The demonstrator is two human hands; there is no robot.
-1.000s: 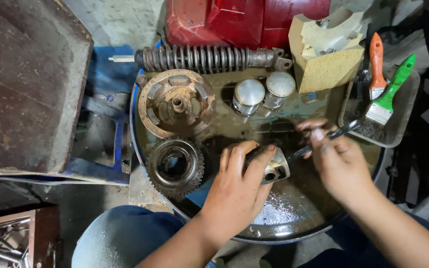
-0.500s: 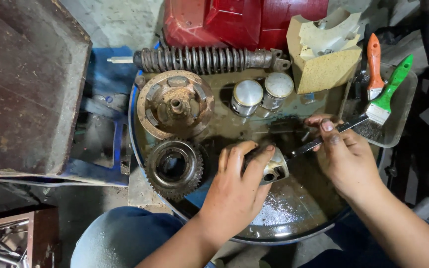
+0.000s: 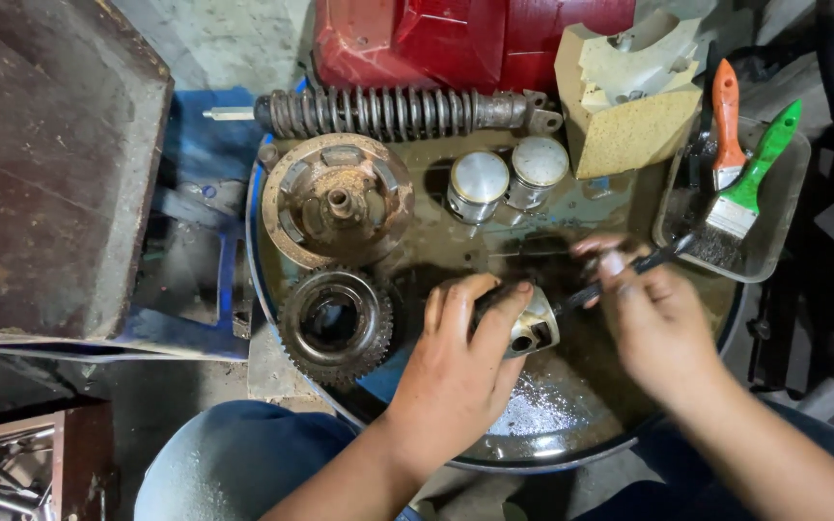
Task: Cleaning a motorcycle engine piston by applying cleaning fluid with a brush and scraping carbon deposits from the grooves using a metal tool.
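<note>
My left hand [image 3: 460,362] grips a metal piston [image 3: 531,333] lying on its side over the round drum top [image 3: 571,425]. My right hand [image 3: 653,314] holds a thin dark tool [image 3: 620,275] whose tip meets the piston's side. Both hands hover over the greasy lower right part of the drum top, where some shiny metal flakes lie.
On the drum top sit a rusty clutch hub [image 3: 338,200], a toothed gear [image 3: 337,323] and two upright pistons [image 3: 509,178]. A coil-spring shock absorber [image 3: 403,113] lies along the far edge. A clear tray [image 3: 774,227] at right holds two brushes, green-handled [image 3: 753,178] and orange-handled [image 3: 726,121]. A tan block [image 3: 629,116] and a red tank [image 3: 475,39] stand behind.
My right hand has shifted slightly left and down with the tool against the piston. My left hand keeps its grip on the piston, almost unmoved.
</note>
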